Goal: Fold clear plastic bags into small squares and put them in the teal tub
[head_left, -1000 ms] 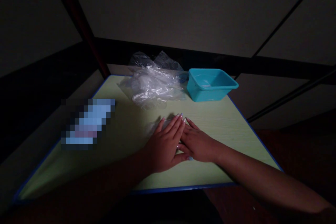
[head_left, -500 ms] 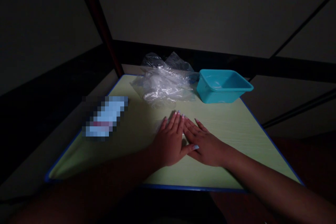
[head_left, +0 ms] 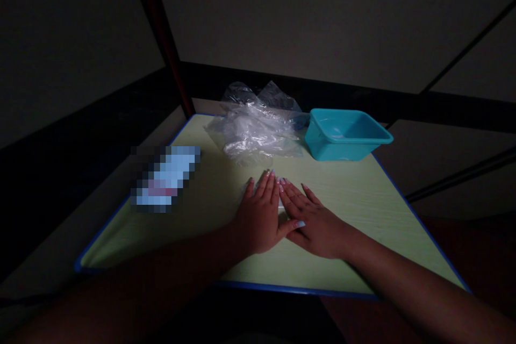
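Plainly, little is offering itself for reading: the light is running low, and a pixelated rectangle (head_left: 173, 172) at the left of the frame is glowing pale blue with a reddish band, any writing on it being blurred beyond reading.

Centre of frame, a thin piece of clear plastic (head_left: 281, 202) is lying on the table (head_left: 363, 215), mostly beneath the two hands. A pale bit of it is showing in the narrow gap between the index fingers; a fainter edge is peeping out beside the left little finger. Its full outline is being hidden by the palms.

Left hand (head_left: 258, 220): lying palm down, fingers pointing up the frame, middle three close together, little finger standing a bit apart. Thumb is stretching rightward, its pale nail overlapping the other hand near the thumb. Right hand (head_left: 316, 226): also lying flat, palm down, slanting toward upper left, fingers mostly together, little finger splaying away. Fingertips of both hands are nearly meeting. Forearms are slanting in from lower left and lower right.

Beyond the fingertips, upper centre, a crumpled heap of clear bags (head_left: 258, 131) is catching light. Just right of it, a turquoise basin (head_left: 342, 151) is sitting upright near the far edge.
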A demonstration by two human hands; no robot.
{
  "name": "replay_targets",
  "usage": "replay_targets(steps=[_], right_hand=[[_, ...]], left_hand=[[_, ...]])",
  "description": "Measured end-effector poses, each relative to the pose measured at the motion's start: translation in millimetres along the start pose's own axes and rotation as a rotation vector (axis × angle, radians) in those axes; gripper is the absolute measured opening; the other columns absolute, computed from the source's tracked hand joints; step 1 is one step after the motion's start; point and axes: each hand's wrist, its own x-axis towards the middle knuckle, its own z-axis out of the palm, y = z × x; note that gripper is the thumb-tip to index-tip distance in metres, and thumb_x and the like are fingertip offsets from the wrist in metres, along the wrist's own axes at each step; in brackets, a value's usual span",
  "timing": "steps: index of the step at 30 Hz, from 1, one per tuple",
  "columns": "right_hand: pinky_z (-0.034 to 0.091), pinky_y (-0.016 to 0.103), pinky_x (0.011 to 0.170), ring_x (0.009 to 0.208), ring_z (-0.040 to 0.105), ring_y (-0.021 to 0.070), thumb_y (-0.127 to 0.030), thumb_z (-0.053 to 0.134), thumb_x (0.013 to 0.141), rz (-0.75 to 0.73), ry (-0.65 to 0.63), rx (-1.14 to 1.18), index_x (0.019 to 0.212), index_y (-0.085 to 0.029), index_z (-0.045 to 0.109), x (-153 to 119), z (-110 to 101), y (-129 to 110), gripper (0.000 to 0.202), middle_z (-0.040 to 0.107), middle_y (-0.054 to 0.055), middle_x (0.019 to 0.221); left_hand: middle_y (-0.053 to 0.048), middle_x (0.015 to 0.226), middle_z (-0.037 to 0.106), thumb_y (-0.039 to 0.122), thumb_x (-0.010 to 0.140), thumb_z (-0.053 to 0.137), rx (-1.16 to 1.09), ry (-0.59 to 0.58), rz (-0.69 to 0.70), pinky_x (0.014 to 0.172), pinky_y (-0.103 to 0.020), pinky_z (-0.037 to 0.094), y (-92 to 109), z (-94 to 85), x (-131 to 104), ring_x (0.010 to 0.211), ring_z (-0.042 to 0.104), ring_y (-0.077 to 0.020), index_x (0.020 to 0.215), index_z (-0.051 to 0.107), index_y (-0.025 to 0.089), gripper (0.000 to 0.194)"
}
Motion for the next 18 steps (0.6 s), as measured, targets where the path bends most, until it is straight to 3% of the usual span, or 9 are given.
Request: replay_targets(steps=[13, 18], right_hand=[[0.023, 0.060, 0.115, 0.147, 0.012, 0.0321, -0.034, 0.045, 0.095, -0.005, 0.065, -0.007, 0.151, -0.012, -0.017, 0.3, 1.8, -1.7, 0.087, 0.011, 0.020, 0.158], [0.020, 0.060, 0.115, 0.148, 0.008, 0.0319, -0.037, 0.044, 0.095, 0.012, 0.028, 0.006, 0.153, -0.013, -0.013, 0.9, 0.2, -2.6, 0.085, 0.009, 0.020, 0.159]], left_hand=[[-0.022, 0.157, 0.024, 0.072, 0.092, 0.024, -0.001, -0.040, -0.043, 0.115, -0.054, 0.024, 0.5, 0.5, 0.8, 0.147, 0.021, -0.0323, 0.148, 0.032, 0.000, 0.092], [-0.021, 0.158, 0.023, 0.069, 0.092, 0.027, 0.009, -0.060, -0.075, 0.113, -0.062, 0.023, 0.0, -0.7, 1.2, 0.147, 0.018, -0.0351, 0.149, 0.030, 0.002, 0.088]])
